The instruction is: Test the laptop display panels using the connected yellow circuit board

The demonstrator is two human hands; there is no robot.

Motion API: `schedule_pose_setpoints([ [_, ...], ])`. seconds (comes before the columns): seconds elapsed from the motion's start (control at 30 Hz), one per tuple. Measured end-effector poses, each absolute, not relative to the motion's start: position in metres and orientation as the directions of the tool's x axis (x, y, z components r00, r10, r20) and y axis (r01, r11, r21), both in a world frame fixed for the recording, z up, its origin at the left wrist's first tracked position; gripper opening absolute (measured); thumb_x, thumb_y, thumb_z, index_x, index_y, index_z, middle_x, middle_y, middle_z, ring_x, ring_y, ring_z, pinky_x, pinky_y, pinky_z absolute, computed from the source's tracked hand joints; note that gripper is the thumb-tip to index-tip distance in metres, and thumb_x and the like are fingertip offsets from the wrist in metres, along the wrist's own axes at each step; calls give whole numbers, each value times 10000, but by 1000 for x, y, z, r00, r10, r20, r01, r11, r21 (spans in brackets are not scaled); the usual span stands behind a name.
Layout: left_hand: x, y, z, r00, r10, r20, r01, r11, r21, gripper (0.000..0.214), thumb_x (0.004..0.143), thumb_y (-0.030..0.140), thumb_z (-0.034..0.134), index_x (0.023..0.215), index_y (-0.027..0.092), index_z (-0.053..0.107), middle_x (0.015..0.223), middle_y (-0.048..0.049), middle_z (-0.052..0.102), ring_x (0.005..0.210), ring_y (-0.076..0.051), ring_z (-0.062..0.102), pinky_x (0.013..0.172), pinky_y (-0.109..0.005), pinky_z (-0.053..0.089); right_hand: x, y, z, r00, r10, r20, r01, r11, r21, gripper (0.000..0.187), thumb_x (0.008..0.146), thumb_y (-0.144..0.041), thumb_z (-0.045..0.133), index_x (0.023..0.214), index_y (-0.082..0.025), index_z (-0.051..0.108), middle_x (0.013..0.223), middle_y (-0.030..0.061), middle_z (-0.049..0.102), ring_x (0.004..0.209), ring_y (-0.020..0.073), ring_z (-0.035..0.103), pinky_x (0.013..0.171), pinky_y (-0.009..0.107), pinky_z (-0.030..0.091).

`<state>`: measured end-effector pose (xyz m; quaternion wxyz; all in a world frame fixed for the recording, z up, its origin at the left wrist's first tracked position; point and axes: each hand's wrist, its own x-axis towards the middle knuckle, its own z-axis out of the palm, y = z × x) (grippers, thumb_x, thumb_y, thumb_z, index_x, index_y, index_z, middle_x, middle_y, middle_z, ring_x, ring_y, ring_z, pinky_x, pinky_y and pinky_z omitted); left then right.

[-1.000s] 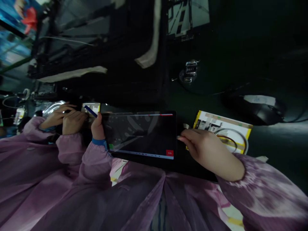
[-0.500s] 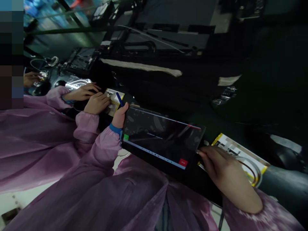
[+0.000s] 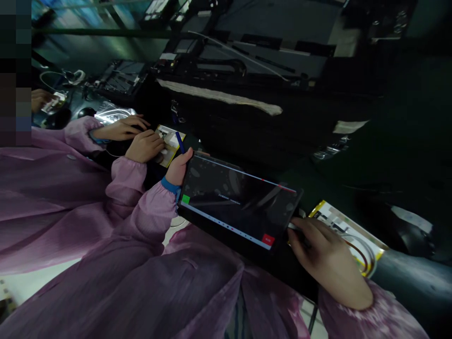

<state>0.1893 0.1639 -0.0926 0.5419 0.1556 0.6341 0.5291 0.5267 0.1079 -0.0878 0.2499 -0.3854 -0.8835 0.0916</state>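
L hand (image 3: 178, 169) grips tablet (image 3: 243, 200) by its L edge, thumb on front; blue pen (image 3: 180, 142) pokes up by thumb. R hand (image 3: 330, 259) bent in, thumb + index pinched narrow on small plug (image 3: 292, 226) at tablet's R edge; can't tell if seated. Vs 1 s ago: cam view swung, tablet slants more in frame, R end lower; both grips approx same. Tablet's over tabletop (image 3: 411, 268) front edge: dark scrn, pale bar along btm, green sq btm-L, red block btm-R, smudgy marks, mid text unreadable. R of tablet, nr front edge: white/yellow pack (image 3: 339, 219), grey cable (image 3: 371, 260) looped over it; blk mouse (image 3: 413, 233) farther R. Co-worker's hand (image 3: 144, 147) at another pack, L.
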Motion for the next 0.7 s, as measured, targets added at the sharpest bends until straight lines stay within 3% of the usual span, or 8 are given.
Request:
schedule_pose_setpoints([
  [0.27, 196, 163, -83, -259, 766, -589, -394, 473, 788, 464, 1009, 273, 218, 1158, 64, 605, 879, -67, 710, 1027, -189, 644, 807, -265, 521, 528, 107, -91, -573, 703, 422, 632, 706, -319, 147, 970, -212, 432, 928, -148, 557, 754, 57, 626, 656, 163, 618, 587, 269, 507],
  [0.7, 200, 164, -76, -229, 741, -631, -500, 466, 730, 566, 1017, 255, 110, 1095, 88, 646, 684, -59, 675, 856, -167, 671, 740, -254, 519, 530, 106, -91, -656, 618, 432, 622, 768, -154, 180, 972, -175, 426, 973, -85, 581, 776, 86, 642, 677, 169, 606, 621, 282, 499],
])
